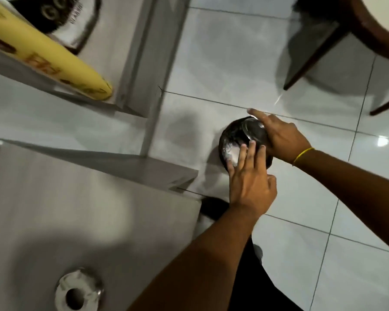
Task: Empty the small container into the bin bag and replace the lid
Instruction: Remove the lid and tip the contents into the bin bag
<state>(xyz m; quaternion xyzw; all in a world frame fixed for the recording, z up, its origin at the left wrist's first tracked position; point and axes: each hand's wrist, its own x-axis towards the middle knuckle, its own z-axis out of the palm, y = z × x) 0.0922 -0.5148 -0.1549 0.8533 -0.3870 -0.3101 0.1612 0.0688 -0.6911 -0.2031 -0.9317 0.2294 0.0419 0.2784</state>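
A small dark round bin [225, 133] lined with a white bin bag [230, 151] stands on the floor tiles beside the steel counter. My right hand [283, 138], with a yellow band at the wrist, grips a small shiny metal container [253, 130] tipped over the bin's far side. My left hand [249, 182] reaches in from below with its fingers spread, the fingertips resting on the white bag at the bin's near rim. What is inside the container is hidden. I cannot make out a lid for certain.
A steel counter [88, 209] fills the left, with a round metal ring with a hole [79, 290] on it. A yellow roll [54, 55] lies on a shelf at top left. Dark wooden chair legs [312, 55] stand at top right on the white tiled floor [323, 198].
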